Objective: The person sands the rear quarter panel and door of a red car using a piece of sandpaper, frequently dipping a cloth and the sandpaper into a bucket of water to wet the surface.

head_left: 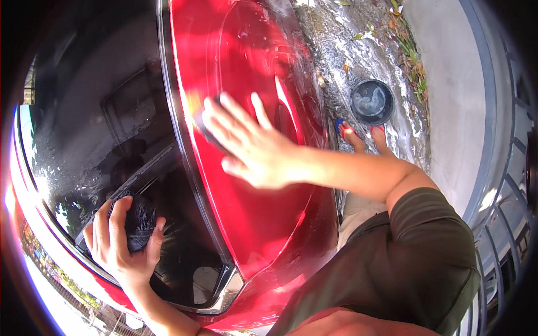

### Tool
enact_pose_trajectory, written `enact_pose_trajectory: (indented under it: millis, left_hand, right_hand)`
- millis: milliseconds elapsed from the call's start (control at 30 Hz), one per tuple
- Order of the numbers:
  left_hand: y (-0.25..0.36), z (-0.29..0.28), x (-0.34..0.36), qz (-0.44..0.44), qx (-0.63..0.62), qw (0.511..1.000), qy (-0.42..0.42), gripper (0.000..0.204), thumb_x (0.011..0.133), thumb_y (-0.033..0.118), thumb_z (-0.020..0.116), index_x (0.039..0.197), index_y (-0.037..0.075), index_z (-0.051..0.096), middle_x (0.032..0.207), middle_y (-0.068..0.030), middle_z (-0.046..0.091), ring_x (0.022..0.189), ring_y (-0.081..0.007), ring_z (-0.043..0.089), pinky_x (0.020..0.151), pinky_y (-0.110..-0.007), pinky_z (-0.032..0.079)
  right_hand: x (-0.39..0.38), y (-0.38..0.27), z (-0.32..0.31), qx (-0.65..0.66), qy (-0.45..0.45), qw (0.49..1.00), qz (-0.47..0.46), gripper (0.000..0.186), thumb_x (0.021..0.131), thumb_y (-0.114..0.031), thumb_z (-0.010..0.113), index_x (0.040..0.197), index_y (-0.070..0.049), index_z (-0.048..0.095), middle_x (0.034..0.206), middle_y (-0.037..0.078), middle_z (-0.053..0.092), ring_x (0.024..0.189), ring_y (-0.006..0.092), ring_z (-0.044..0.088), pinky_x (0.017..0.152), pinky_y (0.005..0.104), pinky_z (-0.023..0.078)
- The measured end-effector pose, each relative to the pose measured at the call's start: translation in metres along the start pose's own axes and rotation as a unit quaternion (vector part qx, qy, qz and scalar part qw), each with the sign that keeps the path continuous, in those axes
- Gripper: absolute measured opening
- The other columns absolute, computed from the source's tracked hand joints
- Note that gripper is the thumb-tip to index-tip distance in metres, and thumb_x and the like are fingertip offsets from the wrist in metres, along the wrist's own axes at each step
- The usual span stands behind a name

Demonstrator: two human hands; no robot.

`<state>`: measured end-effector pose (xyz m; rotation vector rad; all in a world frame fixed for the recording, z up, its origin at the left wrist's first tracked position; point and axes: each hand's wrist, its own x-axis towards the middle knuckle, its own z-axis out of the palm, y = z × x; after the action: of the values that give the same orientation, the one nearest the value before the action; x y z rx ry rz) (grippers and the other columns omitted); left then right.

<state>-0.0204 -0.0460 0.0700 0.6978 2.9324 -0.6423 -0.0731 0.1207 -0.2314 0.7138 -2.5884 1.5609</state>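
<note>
A person in a dark olive T-shirt (386,274) leans over a wet red car (269,224), whose painted panel runs lengthwise from the top of the frame to the lower center, with dark window glass (73,112) filling the left. The right hand (255,151), at center, lies on a dark pad (208,130) against the red paint, fingers spread and reaching toward the upper left. The pad's visible edge slants from upper left to lower right; with the hand blurred, it cannot be told whether the fingers grip it or only press. At lower left, the left hand (120,246) is half open, fingers and thumb curved around a black mesh pad (140,224) on the glass, its long axis roughly up and down the frame. At upper right, a round dark bucket (353,101) stands upright on the wet ground (336,33), its mouth facing the camera, cloudy water and pale suds (370,103) inside. Just below it, feet in red and blue sandals (339,126) stand near fallen leaves (412,61).
</note>
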Motion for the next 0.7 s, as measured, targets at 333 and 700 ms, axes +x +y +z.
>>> enact_pose_trajectory:
  millis: [333,700]
  left_hand:
    - [0.004,0.003,0.005,-0.008,0.006,1.000,-0.005,0.057,0.077,0.051,0.082,0.110,0.005,0.072,0.102,-0.0124,0.070,0.090,-0.0311,0.067,0.083,-0.040,0.047]
    - [0.001,0.001,-0.001,0.000,-0.006,1.000,0.000,0.055,0.076,0.045,0.083,0.112,0.005,0.071,0.104,-0.0127,0.071,0.092,-0.0308,0.067,0.084,-0.041,0.048]
  right_hand:
    - [0.015,0.038,-0.004,0.031,0.006,0.997,0.072,0.072,0.109,-0.048,0.027,0.168,-0.011,0.004,0.176,0.008,-0.002,0.161,0.0324,-0.003,0.125,0.0677,-0.001]
    - [-0.043,-0.005,0.000,0.001,-0.079,0.997,-0.017,0.074,0.109,-0.048,0.032,0.166,-0.005,0.010,0.175,0.016,0.002,0.161,0.0354,0.000,0.120,0.0750,0.001]
